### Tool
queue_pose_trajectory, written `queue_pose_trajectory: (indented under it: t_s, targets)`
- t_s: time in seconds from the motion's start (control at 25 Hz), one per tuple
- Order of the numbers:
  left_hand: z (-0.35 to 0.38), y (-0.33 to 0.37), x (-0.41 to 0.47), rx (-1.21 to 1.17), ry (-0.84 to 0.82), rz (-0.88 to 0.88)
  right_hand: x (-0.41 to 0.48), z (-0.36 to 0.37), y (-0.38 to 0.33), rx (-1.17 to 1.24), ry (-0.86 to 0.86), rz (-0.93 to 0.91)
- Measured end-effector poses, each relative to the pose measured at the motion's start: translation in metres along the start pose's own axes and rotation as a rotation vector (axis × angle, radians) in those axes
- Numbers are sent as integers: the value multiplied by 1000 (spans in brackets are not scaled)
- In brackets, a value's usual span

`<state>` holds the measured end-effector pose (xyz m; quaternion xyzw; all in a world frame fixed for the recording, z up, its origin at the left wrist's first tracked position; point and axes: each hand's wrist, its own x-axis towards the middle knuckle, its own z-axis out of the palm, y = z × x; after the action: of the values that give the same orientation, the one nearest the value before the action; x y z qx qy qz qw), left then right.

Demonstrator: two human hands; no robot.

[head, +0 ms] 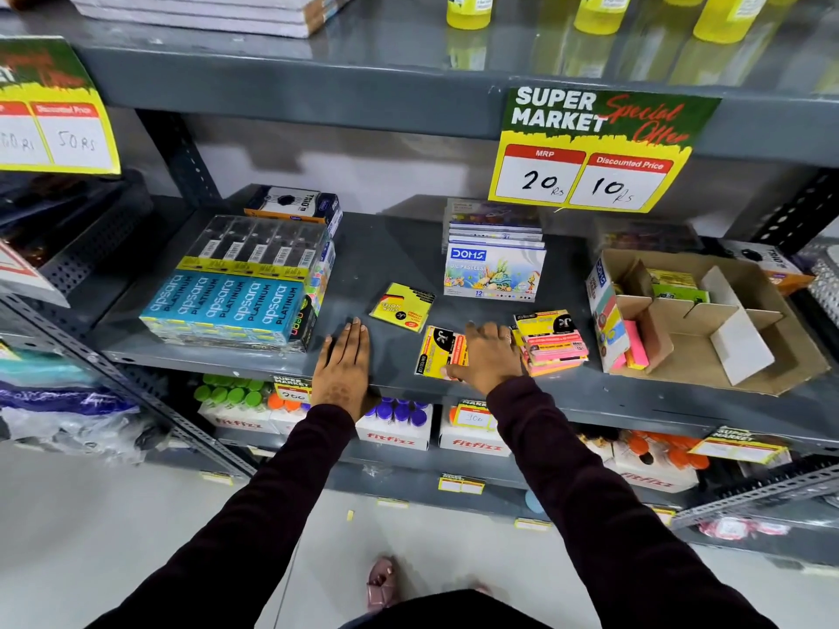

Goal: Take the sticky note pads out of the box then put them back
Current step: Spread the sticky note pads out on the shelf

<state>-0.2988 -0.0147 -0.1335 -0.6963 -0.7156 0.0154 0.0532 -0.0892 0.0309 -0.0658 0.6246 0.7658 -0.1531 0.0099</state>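
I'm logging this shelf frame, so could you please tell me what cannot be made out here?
Head view only:
- Pad under the right hand: the hand covers part of it; grip unclear.
- Cardboard box: its dividers hide how many pads remain.
- Left price sign: cut off by the frame edge.
- Pink pad stack: label print too small to read.

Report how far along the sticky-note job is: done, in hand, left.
Done: several pads are out on the shelf, a yellow pad lying alone and a pink and yellow stack near the cardboard box.
In hand: the right hand rests on another pad; the left hand lies flat on the shelf.
Left: some pads remain in the box, and nothing shows which phase this is.
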Motion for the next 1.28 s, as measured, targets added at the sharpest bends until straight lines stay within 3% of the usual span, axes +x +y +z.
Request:
queue_pose_trajectory:
  t_s: [0.2,0.28,0.36,0.44,0.68,0.76,0.88,0.96,1.0,1.12,1.28]
  targets:
    - [0,-3,1,31,-8,3,15,-12,6,20,-131,13]
    - [-1,-2,0,1,-24,20,13,-16,4,143,58,-24]
    - [-3,0,0,-14,0,12,6,-12,1,238,341,-194]
    - [-2,0,-1,-15,17,-2,-4,0,3,178,491,-390]
    - [-1,-1,0,-61,5,14,-31,41,17,-4,388,-488]
    - [-1,-1,0,-67,-12,19,-29,32,20,-12,450,-429]
    - [-4,-1,0,-60,-8,9,-14,3,39,12,534,31]
    - [-4,0,-1,-50,-20,12,-7,-20,58,40,341,375]
    - [-4,1,-2,-53,-19,15,-5,-29,65,65,250,458]
    - [-7,1,-3,-51,-4,8,-4,-40,69,77,186,494]
    - [-7,2,-3,-43,18,16,-1,-49,57,68,386,330]
